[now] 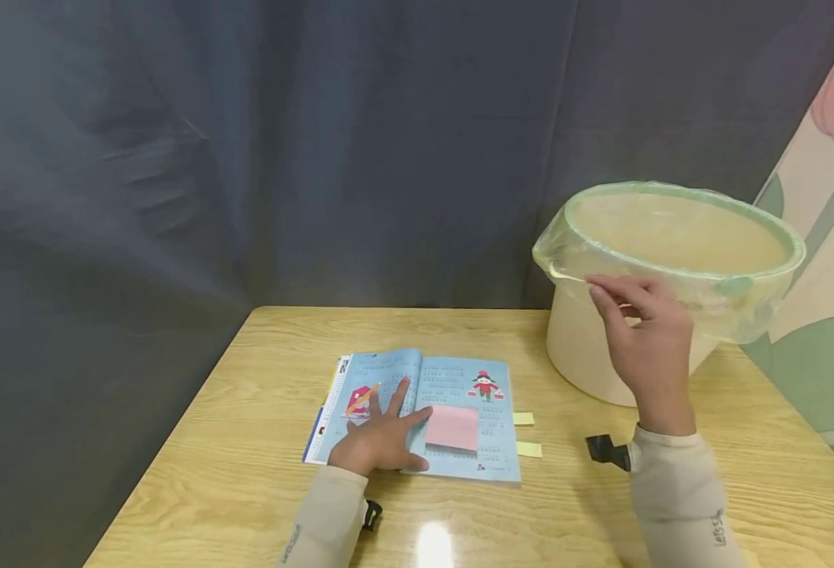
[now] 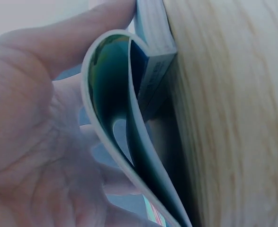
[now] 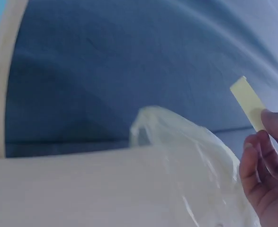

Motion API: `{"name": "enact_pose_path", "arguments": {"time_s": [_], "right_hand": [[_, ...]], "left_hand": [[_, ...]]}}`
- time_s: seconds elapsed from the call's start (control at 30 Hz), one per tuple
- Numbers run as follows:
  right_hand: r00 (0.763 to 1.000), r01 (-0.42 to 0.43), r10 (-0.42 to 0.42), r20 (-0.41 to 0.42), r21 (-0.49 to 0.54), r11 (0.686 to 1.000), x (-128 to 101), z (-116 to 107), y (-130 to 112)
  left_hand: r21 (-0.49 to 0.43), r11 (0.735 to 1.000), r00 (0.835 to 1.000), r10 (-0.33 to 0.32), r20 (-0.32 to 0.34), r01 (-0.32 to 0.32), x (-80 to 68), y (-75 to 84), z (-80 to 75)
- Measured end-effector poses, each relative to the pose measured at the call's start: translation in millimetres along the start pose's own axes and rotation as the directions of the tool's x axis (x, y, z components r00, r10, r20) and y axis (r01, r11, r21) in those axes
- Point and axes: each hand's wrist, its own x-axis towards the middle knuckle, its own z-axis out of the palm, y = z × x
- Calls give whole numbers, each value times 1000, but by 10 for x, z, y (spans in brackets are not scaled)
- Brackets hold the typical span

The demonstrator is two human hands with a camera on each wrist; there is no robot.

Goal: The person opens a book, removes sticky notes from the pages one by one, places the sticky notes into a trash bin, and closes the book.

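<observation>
An illustrated book [image 1: 452, 379] lies spread on the table, its pages light blue. Fingers spread, my left hand [image 1: 381, 438] rests across its left page and spine; in the left wrist view the pages [image 2: 96, 80] curve up beside the palm. A pink sticky note [image 1: 452, 428] is on the right page, close to the left fingertips. Two yellow sticky tabs [image 1: 529, 450] stick out past the book's right edge. My right hand [image 1: 647, 331] pinches a narrow yellow sticky tab [image 3: 248, 99] between thumb and fingers, raised in front of the bin's plastic liner.
A cream bin [image 1: 587, 355] with a green rim and a clear plastic liner [image 3: 191, 146] stands at the table's back right. Behind the wooden table [image 1: 232, 473] hangs a dark curtain [image 1: 402, 158]. A patterned wall panel [image 1: 828, 315] is at the right.
</observation>
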Motion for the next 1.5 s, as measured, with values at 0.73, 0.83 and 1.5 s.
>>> {"name": "enact_pose_path", "arguments": {"time_s": [0.73,0.83,1.5], "right_hand": [[832,-211,118,-543,-113,971,168,-371,163],[819,-227,109,-563,-144,963,170,-401,158],[790,-210,42,-612,-206,956,350,-460,175]], "left_hand": [[-28,999,1000,-19,-1,19,-196,-46,11],[-37,999,1000,-2,-4,2,-191,-25,5],[-49,999,1000,-1,1,1,-223,72,-24]]}}
